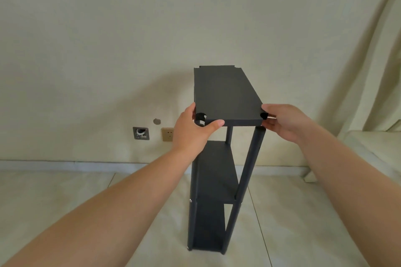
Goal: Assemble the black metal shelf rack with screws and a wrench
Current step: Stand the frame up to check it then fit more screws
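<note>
A black metal shelf rack (213, 182) stands upright on the tiled floor, with a middle shelf (217, 171), a bottom shelf and round black posts. A black top shelf panel (225, 93) sits level just above the post tops. My left hand (192, 125) grips its near left corner, thumb along the front edge. My right hand (284, 121) grips the near right corner, above the right front post (251, 158). The corner notches lie over the posts. Small silver screws (190, 200) show on the left post. No wrench is in view.
A cream wall stands behind the rack, with sockets (167, 134) low on it and an open wall box (141, 133). A cloth-covered sofa (368, 147) lies to the right. Pale floor tiles (108, 212) surround the rack.
</note>
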